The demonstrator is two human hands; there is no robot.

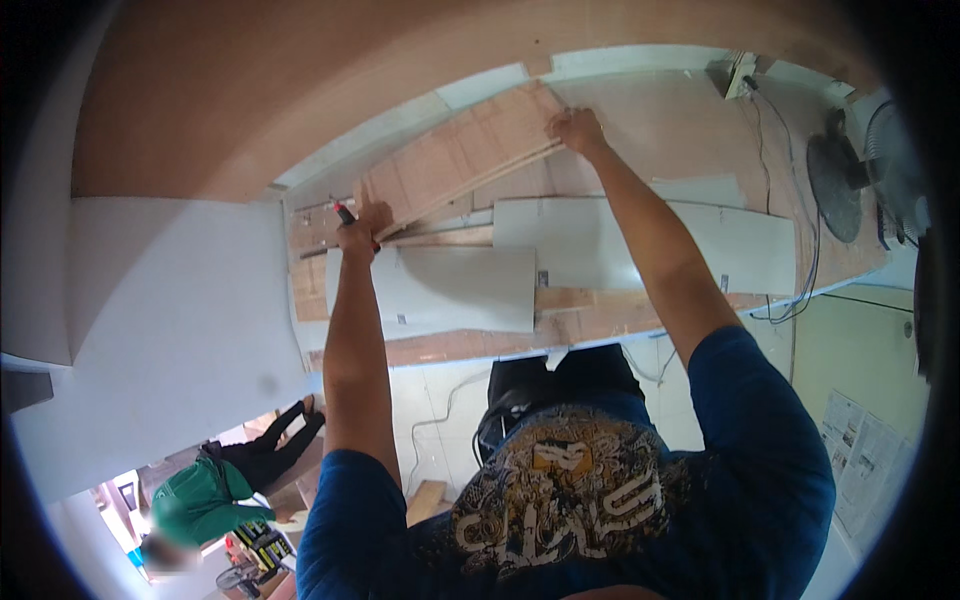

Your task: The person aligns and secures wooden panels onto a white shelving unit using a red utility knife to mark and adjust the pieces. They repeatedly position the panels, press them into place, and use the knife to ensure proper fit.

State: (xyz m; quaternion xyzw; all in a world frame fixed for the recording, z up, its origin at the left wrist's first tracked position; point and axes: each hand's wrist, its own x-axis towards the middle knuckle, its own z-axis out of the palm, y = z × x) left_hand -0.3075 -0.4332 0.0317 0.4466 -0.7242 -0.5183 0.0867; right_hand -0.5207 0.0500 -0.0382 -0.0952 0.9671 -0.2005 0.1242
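A long wooden board (pixel 455 150) with a thin pale edge slants across the far part of the worktop, its right end farther from me than its left. My right hand (pixel 577 130) is closed on the board's right end. At the left end, my left hand (pixel 362 225) is closed around a slim red-and-black tool (pixel 345 213) and also grips the board; the tool's exact kind does not show. Nearer to me lie two white panels, a shorter left one (pixel 440 290) and a longer right one (pixel 640 240).
Wooden strips lie under and between the panels on the worktop (pixel 600 318). At right stand a fan (pixel 895 165) and loose cables (pixel 815 240). A white wall (pixel 190 300) bounds the left side. A person in green (pixel 200 495) bends over at lower left.
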